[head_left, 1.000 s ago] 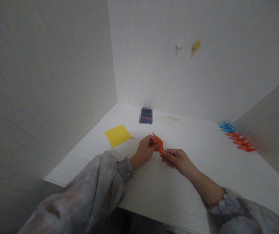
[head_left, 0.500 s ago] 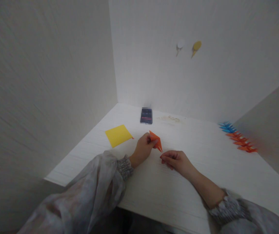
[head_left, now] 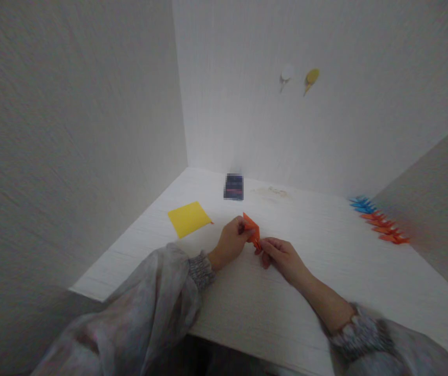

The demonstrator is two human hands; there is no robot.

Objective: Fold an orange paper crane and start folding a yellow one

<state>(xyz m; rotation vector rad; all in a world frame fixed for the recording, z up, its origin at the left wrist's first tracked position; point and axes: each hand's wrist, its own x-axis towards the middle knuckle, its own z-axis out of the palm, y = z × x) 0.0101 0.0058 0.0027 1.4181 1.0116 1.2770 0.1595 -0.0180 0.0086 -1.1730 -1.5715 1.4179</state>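
Note:
A piece of folded orange origami paper [head_left: 252, 225] is held just above the white table, a little right of centre. My left hand [head_left: 232, 237] is closed on its left side, thumb in front. At the paper's lower point, my right hand [head_left: 281, 255] pinches with thumb and index finger, the other fingers curled below. The fingertips partly hide the lower folds. Left of my hands lies a stack of yellow square paper [head_left: 189, 219], with a small orange-red corner showing at its right tip.
A phone [head_left: 234, 187] leans against the back wall. Along the right edge of the table [head_left: 286, 318] stands a row of blue folded pieces [head_left: 363, 204] and orange folded pieces [head_left: 386, 228]. White and yellow hooks [head_left: 312, 77] are fixed to the wall.
My right hand has moved left and up to the paper's lower point and now grips it there. My left hand keeps its hold on the paper.

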